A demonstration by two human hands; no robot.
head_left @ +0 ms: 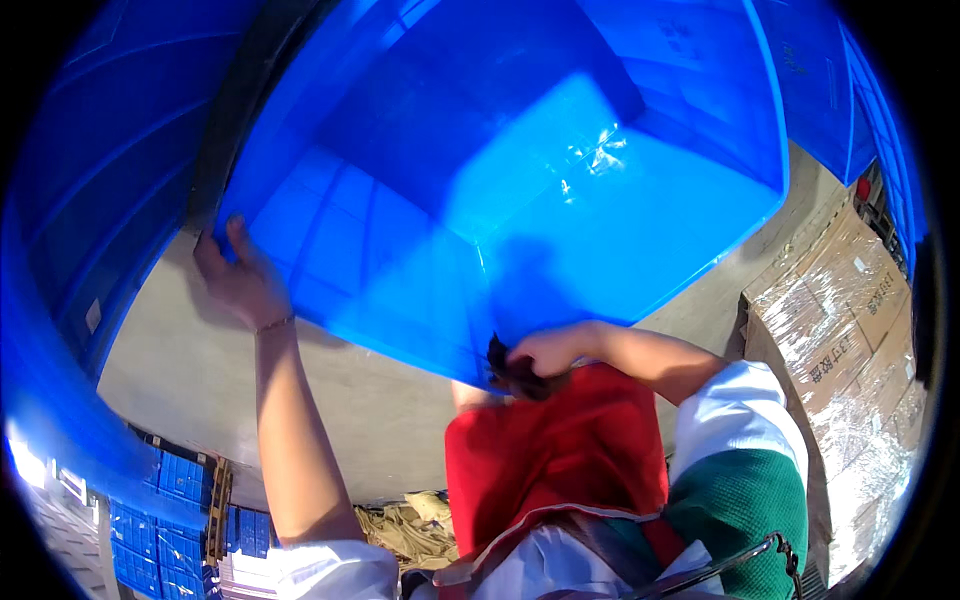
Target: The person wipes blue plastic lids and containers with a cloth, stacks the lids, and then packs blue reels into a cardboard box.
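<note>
The bin is held by the left hand, what seems a rag is gripped by the right hand, and steady holding seems needed next.

On my feed I count one left hand, one right hand, one open blue bin and one dark bundle. I also get one red garment, one thin bracelet and one film-wrapped carton stack, whose boxes I can't tally.
</note>
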